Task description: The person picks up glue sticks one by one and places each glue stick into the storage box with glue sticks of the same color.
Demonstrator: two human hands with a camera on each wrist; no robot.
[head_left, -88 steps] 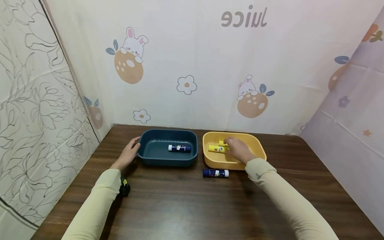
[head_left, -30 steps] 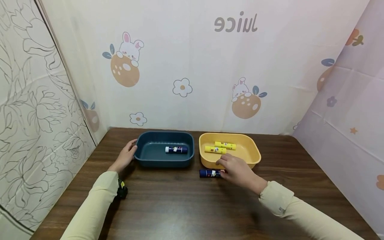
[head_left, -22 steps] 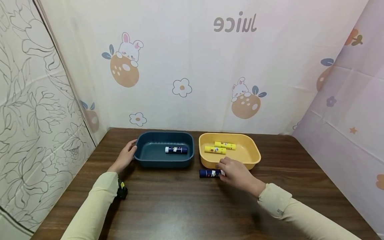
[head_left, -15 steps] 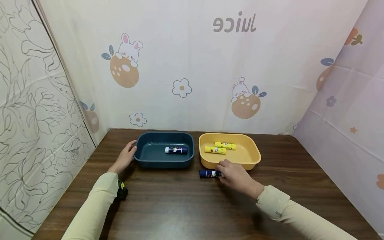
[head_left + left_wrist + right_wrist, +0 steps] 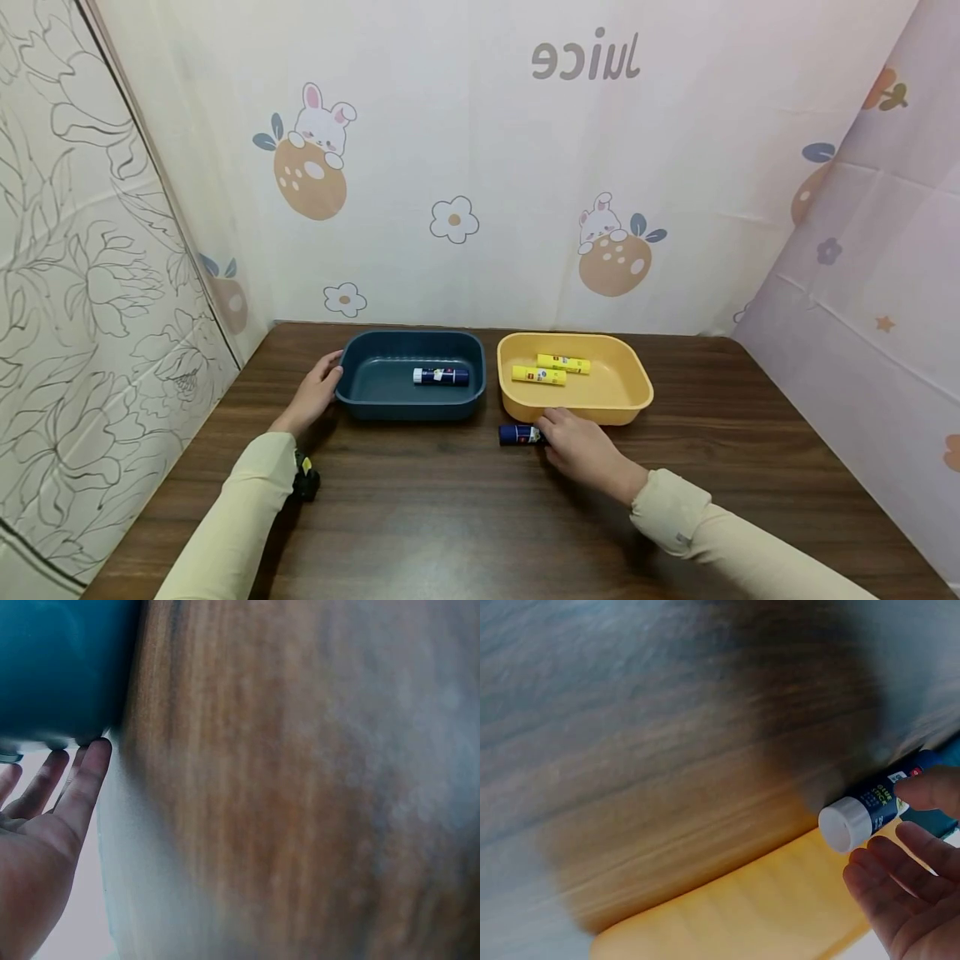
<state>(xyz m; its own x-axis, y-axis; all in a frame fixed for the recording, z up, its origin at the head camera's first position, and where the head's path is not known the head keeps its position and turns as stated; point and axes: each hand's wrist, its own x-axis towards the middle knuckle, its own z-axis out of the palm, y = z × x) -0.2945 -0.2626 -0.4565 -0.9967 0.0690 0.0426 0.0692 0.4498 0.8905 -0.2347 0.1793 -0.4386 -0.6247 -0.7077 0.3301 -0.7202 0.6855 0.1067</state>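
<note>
In the head view, my left hand [image 5: 312, 397] rests against the left end of a dark teal tray [image 5: 375, 408]. The left wrist view shows its extended fingertips [image 5: 94, 757] touching the tray's wall. A navy glue stick with a white cap [image 5: 440, 377] lies inside that tray. My right hand [image 5: 588, 450] is at a second navy glue stick [image 5: 517, 434] on the table, in front of a yellow tray [image 5: 637, 392]. In the right wrist view, thumb and fingers lie on either side of this glue stick [image 5: 877, 799], pinching it near its middle; its white end sticks out.
Two yellow glue sticks, a nearer one [image 5: 538, 376] and a farther one [image 5: 564, 363], lie in the yellow tray. Both trays stand side by side near the back of the brown wooden table [image 5: 420, 517]. A patterned curtain [image 5: 480, 125] hangs behind.
My right hand has come out of the yellow tray, leaving two yellow glue sticks there, and slid left along the navy glue stick on the table. My left hand stays at the teal tray.
</note>
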